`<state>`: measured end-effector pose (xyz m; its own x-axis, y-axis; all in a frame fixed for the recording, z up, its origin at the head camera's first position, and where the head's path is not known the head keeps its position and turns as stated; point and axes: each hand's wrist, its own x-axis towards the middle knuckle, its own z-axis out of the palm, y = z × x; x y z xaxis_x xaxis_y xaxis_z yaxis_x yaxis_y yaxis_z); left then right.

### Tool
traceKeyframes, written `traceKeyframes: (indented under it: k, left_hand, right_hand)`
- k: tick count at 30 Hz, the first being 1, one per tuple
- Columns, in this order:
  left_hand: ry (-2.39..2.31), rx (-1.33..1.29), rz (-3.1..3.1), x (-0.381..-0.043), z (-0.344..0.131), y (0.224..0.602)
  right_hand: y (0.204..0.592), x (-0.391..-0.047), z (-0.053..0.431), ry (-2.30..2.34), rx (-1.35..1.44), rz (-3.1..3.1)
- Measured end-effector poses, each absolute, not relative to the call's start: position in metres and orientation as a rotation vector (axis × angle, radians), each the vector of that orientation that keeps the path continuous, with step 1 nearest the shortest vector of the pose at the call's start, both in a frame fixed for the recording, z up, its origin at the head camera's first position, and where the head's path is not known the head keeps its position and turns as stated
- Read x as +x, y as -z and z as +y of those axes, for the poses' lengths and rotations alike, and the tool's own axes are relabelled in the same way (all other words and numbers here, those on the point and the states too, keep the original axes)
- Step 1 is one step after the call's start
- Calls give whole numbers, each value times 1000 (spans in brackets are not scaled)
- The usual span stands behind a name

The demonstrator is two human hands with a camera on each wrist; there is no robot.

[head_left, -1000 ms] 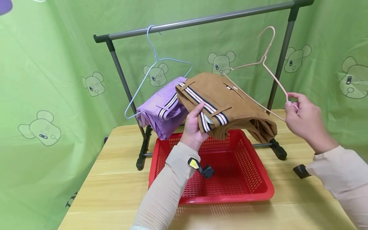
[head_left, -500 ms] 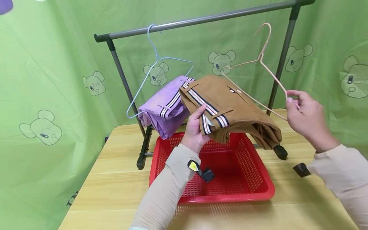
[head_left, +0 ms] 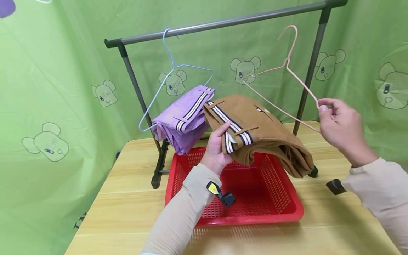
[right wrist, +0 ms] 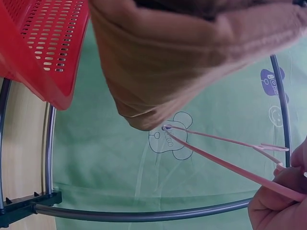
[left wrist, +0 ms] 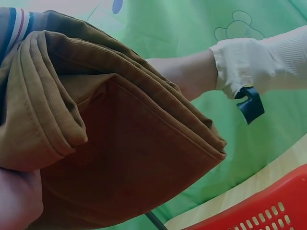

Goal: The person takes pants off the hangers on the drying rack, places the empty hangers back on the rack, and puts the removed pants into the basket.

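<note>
Over the last second, the brown trousers [head_left: 255,120] have been lowered and drawn slightly nearer, and the pink hanger [head_left: 288,60] has been shifted a little leftward; its bottom bar, overlapped by cloth a second ago, is now seen bare along its whole length, with a gap below it. By this, cloth and wire are judged to be separate, the hanging not yet begun and a line-up being sought. The trousers are held in the air above the far edge and far right corner of the red basket [head_left: 250,222]. The waistband is pinched at its near end by the left hand [head_left: 217,150], thumb on top, the fingers hidden beneath. The hanger's right end is pinched between thumb and forefinger of the right hand [head_left: 342,129]. The long axis of the folded trousers is slanted from upper left to lower right, roughly parallel to the bar, the folded leg end tipped down beyond the basket's right edge. The striped waistband is turned left, toward the purple garment [head_left: 186,109] hung from the rack [head_left: 223,24].
</note>
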<state>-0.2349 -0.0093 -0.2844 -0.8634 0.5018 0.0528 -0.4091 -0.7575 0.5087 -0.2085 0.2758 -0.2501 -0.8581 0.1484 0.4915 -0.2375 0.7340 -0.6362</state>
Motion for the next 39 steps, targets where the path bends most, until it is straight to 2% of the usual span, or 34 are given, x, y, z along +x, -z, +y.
traceKeyframes:
  k: [39]
  left_hand:
    - [-2507,144,695,-223,-27,302]
  right_hand:
    - [250,-206,286,-1061,43,-2423]
